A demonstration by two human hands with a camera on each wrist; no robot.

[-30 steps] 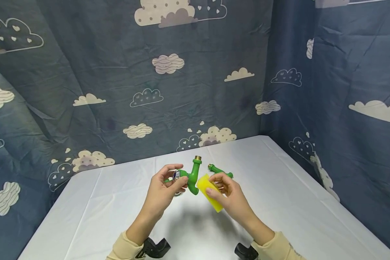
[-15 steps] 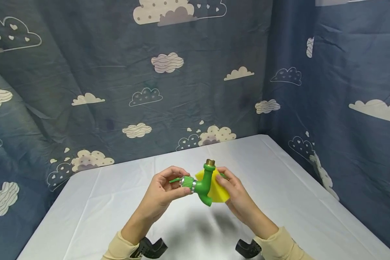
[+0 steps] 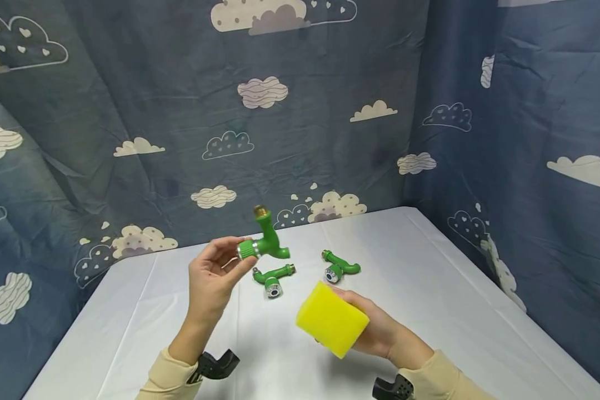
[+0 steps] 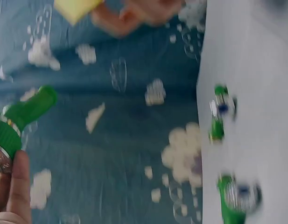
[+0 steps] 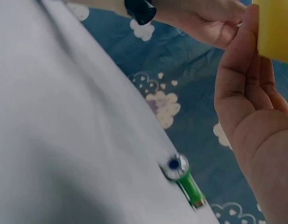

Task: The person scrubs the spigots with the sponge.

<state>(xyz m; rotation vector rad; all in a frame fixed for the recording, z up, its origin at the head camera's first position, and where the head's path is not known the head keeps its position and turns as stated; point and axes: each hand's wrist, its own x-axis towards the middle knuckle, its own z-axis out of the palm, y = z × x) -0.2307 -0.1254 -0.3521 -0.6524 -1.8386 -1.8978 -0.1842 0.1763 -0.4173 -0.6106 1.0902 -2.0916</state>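
In the head view my left hand (image 3: 212, 278) pinches a green faucet (image 3: 270, 240) by its ribbed, silver-ringed knob end, holding it above the table with the brass threaded end up. The left wrist view shows the same faucet (image 4: 34, 107) at its left edge, partly cut off. My right hand (image 3: 377, 328) grips a yellow sponge (image 3: 332, 319), its broad face toward the head camera and the fingers mostly hidden behind it. At the upper right of the right wrist view is part of this sponge (image 5: 277, 30). Sponge and faucet are apart.
Two more green faucets lie on the white table (image 3: 280, 361): one faucet (image 3: 275, 275) beyond the hands near the middle, another faucet (image 3: 341, 265) to its right. A dark blue curtain (image 3: 300, 128) with cloud prints stands behind the table and along its right side.
The sponge was behind the held faucet half a second ago; now they are apart. My left hand has moved up and left with the faucet, my right hand lower and nearer with the sponge.
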